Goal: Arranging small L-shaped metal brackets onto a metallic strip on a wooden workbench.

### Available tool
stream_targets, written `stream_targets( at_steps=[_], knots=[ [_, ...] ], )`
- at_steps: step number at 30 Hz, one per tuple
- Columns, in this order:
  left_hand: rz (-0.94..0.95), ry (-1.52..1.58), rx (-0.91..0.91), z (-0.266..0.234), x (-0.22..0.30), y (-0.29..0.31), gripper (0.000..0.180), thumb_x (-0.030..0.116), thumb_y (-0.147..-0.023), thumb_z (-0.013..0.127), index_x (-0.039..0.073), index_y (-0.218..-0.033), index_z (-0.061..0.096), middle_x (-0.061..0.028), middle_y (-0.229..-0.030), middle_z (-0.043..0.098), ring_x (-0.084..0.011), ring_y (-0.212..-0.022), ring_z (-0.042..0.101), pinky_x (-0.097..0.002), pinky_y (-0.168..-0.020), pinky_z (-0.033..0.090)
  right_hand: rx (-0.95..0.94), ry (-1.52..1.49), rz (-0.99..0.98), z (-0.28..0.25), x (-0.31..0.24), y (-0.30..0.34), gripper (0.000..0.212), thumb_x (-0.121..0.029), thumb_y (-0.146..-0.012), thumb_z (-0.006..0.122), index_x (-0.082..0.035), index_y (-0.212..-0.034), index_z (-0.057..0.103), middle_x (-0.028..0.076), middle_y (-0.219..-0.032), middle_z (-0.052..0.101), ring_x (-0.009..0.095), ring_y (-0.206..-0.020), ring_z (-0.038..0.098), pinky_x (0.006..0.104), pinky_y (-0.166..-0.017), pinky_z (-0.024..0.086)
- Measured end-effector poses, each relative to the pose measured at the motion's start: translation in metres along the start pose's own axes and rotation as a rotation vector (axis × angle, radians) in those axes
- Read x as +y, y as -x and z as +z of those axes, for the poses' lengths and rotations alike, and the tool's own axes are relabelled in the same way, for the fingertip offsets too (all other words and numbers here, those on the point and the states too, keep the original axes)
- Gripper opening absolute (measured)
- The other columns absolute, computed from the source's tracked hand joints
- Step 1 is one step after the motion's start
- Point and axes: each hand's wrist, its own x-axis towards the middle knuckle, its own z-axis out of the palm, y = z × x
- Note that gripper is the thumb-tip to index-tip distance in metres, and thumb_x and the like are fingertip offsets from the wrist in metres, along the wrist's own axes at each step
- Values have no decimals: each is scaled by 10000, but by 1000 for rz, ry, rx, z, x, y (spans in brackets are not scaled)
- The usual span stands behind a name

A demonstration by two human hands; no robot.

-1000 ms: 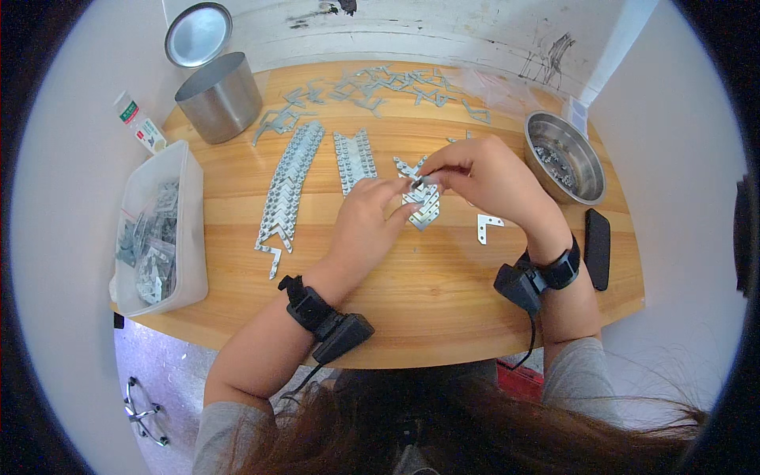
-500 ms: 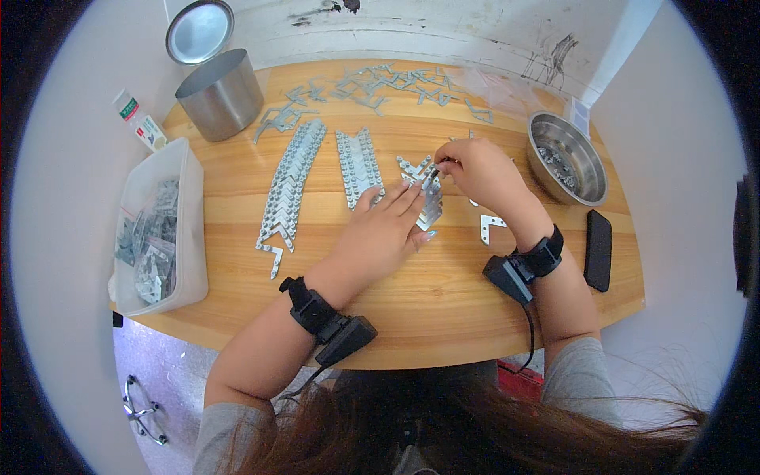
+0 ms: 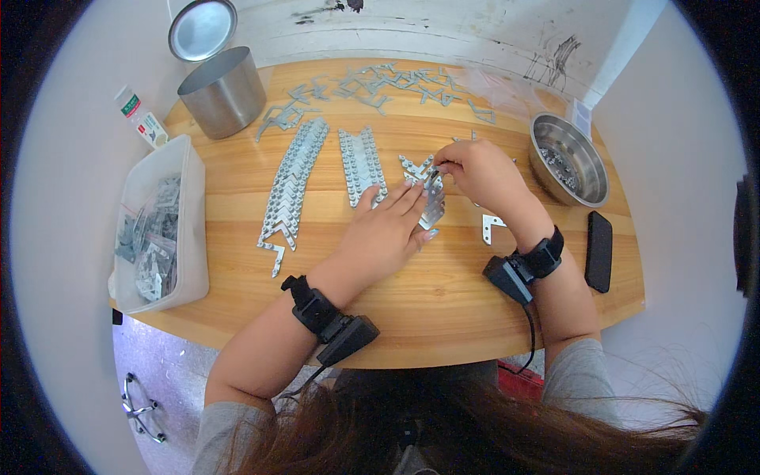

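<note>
Flat L-shaped metal corner brackets overlap in a short row [image 3: 434,207] at the table's middle, small screws standing in some holes at its far end. My left hand [image 3: 378,226] lies over the near left side of this row, fingers stretched out and fingertips touching the brackets. At the far end, my right hand [image 3: 484,176] pinches something too small and hidden to make out, fingertips down at the brackets. Left of them are a screw-studded middle row [image 3: 361,158] and a longer curved row [image 3: 293,186]. A single bracket [image 3: 488,228] lies below my right wrist.
A steel bowl [image 3: 595,158] holds small metal parts at the right, with a black phone [image 3: 599,252] nearer. Loose brackets [image 3: 400,79] are scattered along the back. A plastic bin [image 3: 190,245] of bagged parts, a metal pot [image 3: 226,99] and a bottle [image 3: 144,123] stand left.
Both hands stay at the short row, almost unmoved. The whole view has shifted very slightly; nothing is visibly taken up or let go.
</note>
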Motion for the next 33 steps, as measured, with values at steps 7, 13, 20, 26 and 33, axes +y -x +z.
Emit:
stream_targets(
  at_steps=[7, 13, 20, 26, 33],
  knots=[
    [5, 6, 11, 1, 0, -1, 506, 326, -935, 482, 30, -1344, 445, -135, -1445, 391, -260, -1359, 334, -526, -1082, 208, 22, 48, -14, 2, 1, 1, 138, -152, -797, 605, -82, -880, 690, 130, -858, 674, 330, -815, 645, 434, -691, 511],
    [7, -4, 21, 3, 1, -1, 511, 332, -939, 473, 20, -1342, 445, -131, -1439, 402, -251, -1348, 347, -518, -1086, 201, 2, 245, 15, 4, -6, -2, 217, -271, -860, 588, -73, -806, 658, 125, -829, 670, 331, -805, 646, 438, -668, 512],
    [-2, -17, 31, 2, 2, 0, 529, 337, -938, 473, 7, -1349, 434, -127, -1437, 407, -246, -1339, 358, -511, -1091, 189, 12, 136, -12, 7, -4, 0, 220, -259, -865, 596, -42, -877, 630, 146, -798, 649, 350, -760, 616, 441, -636, 480],
    [2, -18, 41, 3, 3, -1, 532, 336, -933, 481, 8, -1349, 435, -126, -1433, 411, -241, -1337, 360, -508, -1092, 192, -15, -33, -11, 6, 2, -2, 146, -182, -844, 566, -66, -919, 614, 151, -841, 663, 358, -827, 632, 452, -690, 495],
    [-6, 16, 27, 0, 3, -3, 509, 311, -929, 486, 34, -1353, 431, -147, -1435, 402, -269, -1347, 355, -542, -1085, 189, 21, 162, -24, 9, 1, -2, 124, -181, -871, 573, -69, -913, 608, 132, -796, 665, 348, -752, 632, 444, -636, 489]
  ],
)
